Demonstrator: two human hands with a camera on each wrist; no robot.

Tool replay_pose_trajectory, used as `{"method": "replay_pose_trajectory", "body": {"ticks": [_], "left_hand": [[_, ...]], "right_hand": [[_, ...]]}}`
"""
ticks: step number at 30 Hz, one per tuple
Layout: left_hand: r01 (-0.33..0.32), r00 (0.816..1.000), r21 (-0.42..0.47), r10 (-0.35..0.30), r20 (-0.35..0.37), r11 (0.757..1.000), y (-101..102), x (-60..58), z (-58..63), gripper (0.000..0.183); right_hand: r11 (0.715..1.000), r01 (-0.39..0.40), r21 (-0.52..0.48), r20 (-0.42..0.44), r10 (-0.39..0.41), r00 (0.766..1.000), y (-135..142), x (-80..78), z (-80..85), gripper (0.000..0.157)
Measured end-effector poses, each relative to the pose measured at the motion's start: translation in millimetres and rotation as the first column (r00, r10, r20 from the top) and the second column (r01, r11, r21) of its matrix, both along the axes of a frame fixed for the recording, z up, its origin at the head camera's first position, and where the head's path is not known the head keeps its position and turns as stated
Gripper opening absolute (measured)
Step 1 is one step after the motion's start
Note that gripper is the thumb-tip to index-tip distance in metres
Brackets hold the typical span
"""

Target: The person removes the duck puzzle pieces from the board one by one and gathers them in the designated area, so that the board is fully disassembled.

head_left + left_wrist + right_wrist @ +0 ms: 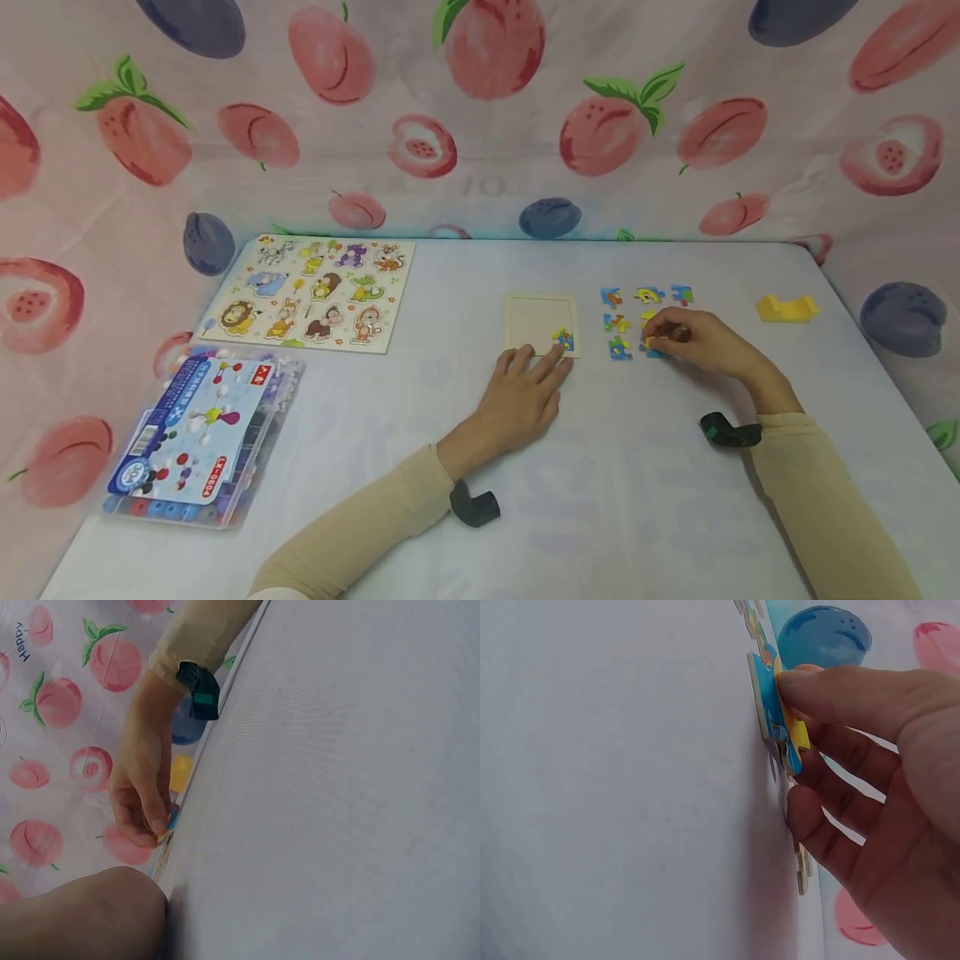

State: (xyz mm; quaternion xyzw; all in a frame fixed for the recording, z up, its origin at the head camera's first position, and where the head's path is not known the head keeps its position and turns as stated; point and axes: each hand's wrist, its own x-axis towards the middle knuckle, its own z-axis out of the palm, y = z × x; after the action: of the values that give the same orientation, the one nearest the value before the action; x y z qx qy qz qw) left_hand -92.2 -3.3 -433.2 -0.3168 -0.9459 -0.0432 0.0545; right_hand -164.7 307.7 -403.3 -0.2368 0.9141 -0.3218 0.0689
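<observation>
My right hand (pixel 705 343) pinches a blue and yellow puzzle piece (pixel 766 697) between thumb and fingertips, at the near end of the loose pieces. Several jigsaw pieces (pixel 620 348) lie in rows left of and beyond that hand; some are partly covered by its fingers. A small wooden puzzle frame (pixel 509 325) lies to their left, with colourful joined puzzle pieces (pixel 564 337) in its near right corner. My left hand (pixel 519 407) rests palm down, its spread fingers touching the frame's near edge. In the left wrist view, little of its work shows.
At the far left lies an animal puzzle board (pixel 300 321). Nearer sits a clear plastic box (pixel 198 437) of coloured parts with a printed label. A yellow block (pixel 787 309) stands at the right. Black wrist devices (pixel 474 506) hang at both sleeves. A fruit-patterned cloth (pixel 480 192) rises behind the table.
</observation>
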Motion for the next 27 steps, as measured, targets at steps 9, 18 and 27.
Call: {"method": "replay_pose_trajectory", "body": {"ticks": [9, 18, 27], "left_hand": [[0.001, 1.0, -0.02, 0.0, 0.024, 1.0, 0, 0.4, 1.3, 0.049], [0.005, 1.0, 0.032, -0.005, 0.015, 0.999, -1, -0.7, -0.2, 0.052], [-0.001, 1.0, 0.037, 0.001, 0.012, 0.999, -2, -2.0, -1.2, 0.051]], "right_hand": [[1.0, -0.012, -0.018, -0.047, 0.011, 0.999, -2, 1.4, 1.1, 0.014], [0.999, -0.023, -0.045, 0.008, 0.023, 1.0, -27, -1.8, 3.6, 0.016], [0.992, -0.105, -0.076, 0.031, 0.107, 0.994, -66, -12.4, 2.3, 0.017]]}}
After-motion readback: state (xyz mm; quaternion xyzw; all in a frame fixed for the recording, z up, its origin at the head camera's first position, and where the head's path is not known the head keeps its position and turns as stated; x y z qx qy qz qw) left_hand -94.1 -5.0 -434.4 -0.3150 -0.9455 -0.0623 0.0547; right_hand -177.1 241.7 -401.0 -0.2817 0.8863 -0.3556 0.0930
